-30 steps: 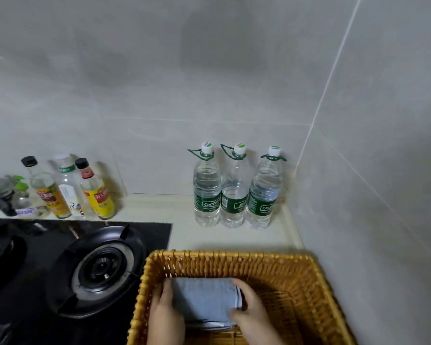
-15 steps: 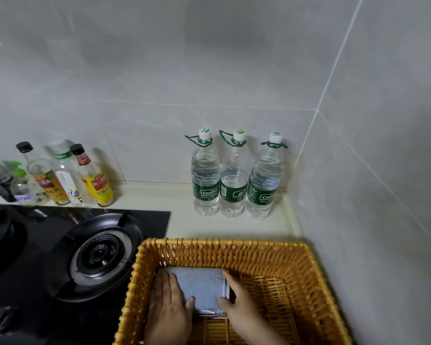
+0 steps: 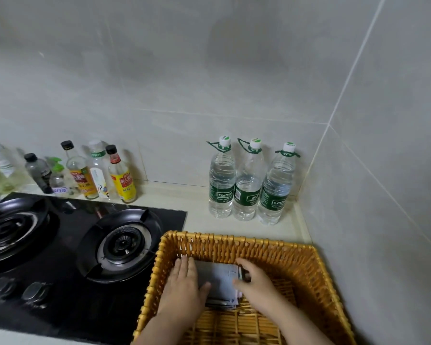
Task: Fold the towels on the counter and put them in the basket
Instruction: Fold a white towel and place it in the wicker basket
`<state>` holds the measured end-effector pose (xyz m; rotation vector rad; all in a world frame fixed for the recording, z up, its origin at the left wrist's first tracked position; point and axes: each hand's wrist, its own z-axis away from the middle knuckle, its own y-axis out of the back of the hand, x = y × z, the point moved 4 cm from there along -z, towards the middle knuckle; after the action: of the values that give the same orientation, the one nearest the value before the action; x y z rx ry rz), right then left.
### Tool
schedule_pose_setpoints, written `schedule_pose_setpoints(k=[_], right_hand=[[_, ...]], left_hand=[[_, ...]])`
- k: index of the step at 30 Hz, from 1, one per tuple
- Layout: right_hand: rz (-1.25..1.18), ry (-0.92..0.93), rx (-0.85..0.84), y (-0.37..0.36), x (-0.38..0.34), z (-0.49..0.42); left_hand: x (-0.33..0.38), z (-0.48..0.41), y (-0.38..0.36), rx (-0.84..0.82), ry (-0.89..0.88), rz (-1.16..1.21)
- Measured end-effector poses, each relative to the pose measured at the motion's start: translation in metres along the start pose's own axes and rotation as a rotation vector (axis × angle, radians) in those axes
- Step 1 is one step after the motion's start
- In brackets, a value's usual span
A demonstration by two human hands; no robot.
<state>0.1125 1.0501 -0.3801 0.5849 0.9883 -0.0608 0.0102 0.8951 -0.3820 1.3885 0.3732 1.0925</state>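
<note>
A folded grey-blue towel (image 3: 221,282) lies on the floor of the yellow wicker basket (image 3: 237,239), toward its left side. My left hand (image 3: 184,288) rests flat on the towel's left part with straight fingers, thumb stretched over the cloth. My right hand (image 3: 255,278) lies against the towel's right edge, fingers reaching along its far right corner. Layered edges of the fold show at the towel's near side. No other towel is in view.
A black gas hob (image 3: 67,247) with two burners lies left of the basket. Three water bottles (image 3: 246,180) stand in the back corner. Several sauce and oil bottles (image 3: 102,170) line the back wall. A tiled wall (image 3: 383,195) closes the right.
The view has shifted left and up, showing more of the hob. Both hands have stayed on the towel in the basket, the left one pressing flatter onto it.
</note>
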Motion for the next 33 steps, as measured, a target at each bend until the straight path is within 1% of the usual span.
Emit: schedule_pose_setpoints(k=[3,5,7,9,15,19,22,27,29,33], right_hand=[[-0.025,0.096,0.039,0.008,-0.028,0.01],[-0.04,0.175,0.037,0.009,-0.053,0.017],[-0.056,0.246,0.02,0.008,-0.078,0.024],[-0.079,0.315,-0.01,0.003,-0.104,0.032],[-0.149,0.46,-0.111,-0.028,-0.171,0.055],[-0.139,0.535,-0.185,-0.065,-0.208,0.079],[-0.11,0.582,-0.202,-0.094,-0.233,0.102],[-0.055,0.639,-0.231,-0.158,-0.271,0.15],[-0.043,0.645,-0.247,-0.194,-0.283,0.173],[-0.048,0.657,-0.287,-0.27,-0.301,0.221]], left_hand=[[0.004,0.017,0.042,0.083,-0.106,0.252],[-0.001,0.031,0.076,0.123,-0.156,0.368],[-0.014,0.046,0.109,0.177,-0.158,0.431],[-0.034,0.063,0.14,0.249,-0.095,0.495],[-0.1,0.126,0.21,0.446,0.032,0.542],[-0.144,0.177,0.24,0.541,0.109,0.625],[-0.178,0.213,0.258,0.605,0.134,0.623],[-0.24,0.279,0.273,0.65,0.191,0.659],[-0.27,0.314,0.278,0.646,0.222,0.656],[-0.332,0.386,0.289,0.691,0.27,0.659]])
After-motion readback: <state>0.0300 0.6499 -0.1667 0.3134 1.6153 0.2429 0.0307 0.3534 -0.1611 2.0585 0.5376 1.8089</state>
